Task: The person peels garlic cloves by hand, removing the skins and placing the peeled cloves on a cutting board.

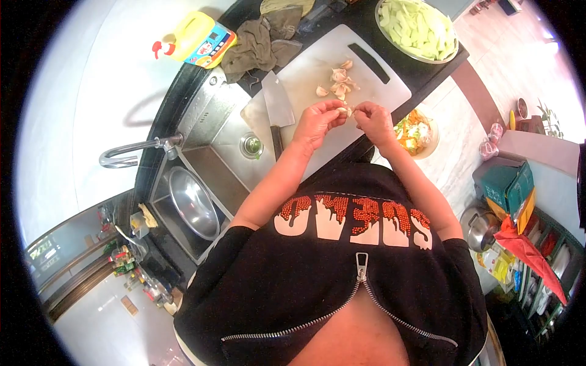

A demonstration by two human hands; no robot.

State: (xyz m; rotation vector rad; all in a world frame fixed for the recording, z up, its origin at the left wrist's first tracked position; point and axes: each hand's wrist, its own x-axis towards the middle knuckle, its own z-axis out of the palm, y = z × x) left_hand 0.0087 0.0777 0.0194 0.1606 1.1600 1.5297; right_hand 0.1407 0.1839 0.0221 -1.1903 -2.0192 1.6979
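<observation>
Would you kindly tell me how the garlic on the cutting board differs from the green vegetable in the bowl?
Color: the garlic is pinkish white, the green vegetable pale green.
Shape: the garlic is in small rounded cloves, the green vegetable in longer cut pieces.
Place: the garlic lies on the cutting board; the green vegetable is heaped in a bowl.
Both are in several pieces.

- Your left hand (316,125) and right hand (376,125): two
- Garlic pieces (339,89): several, too clumped to count
- White cutting board (314,58): one
- Cleaver (278,99): one
- Faucet (140,146): one
- Yellow jug (196,38): one
</observation>
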